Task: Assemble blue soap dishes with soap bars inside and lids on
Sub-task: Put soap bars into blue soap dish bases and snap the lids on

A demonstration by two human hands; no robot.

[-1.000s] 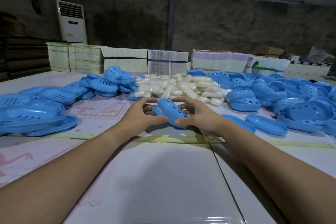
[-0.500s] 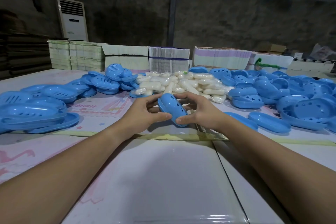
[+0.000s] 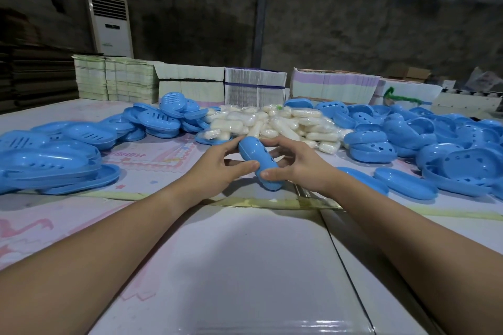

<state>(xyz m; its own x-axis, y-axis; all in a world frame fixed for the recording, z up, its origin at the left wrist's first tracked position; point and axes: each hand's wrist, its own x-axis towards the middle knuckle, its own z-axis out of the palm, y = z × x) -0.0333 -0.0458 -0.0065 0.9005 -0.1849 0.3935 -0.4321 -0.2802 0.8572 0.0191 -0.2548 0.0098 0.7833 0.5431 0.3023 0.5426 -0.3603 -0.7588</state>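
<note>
Both arms reach forward; left hand [image 3: 217,168] and right hand [image 3: 300,164] pinch a closed blue soap dish [image 3: 260,162], tilted, just above the counter [image 3: 245,266], near the soap pile [image 3: 275,125].

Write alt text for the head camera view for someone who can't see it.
Two bare hands, left and right, hold a closed blue soap dish above a pale table. Behind lies a pile of wrapped soap bars, flanked by heaps of blue dish parts.

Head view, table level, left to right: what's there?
Stacked blue lids → left hand → soap dish gripped by both hands → right hand → single lid → pile of blue dishes.
</note>
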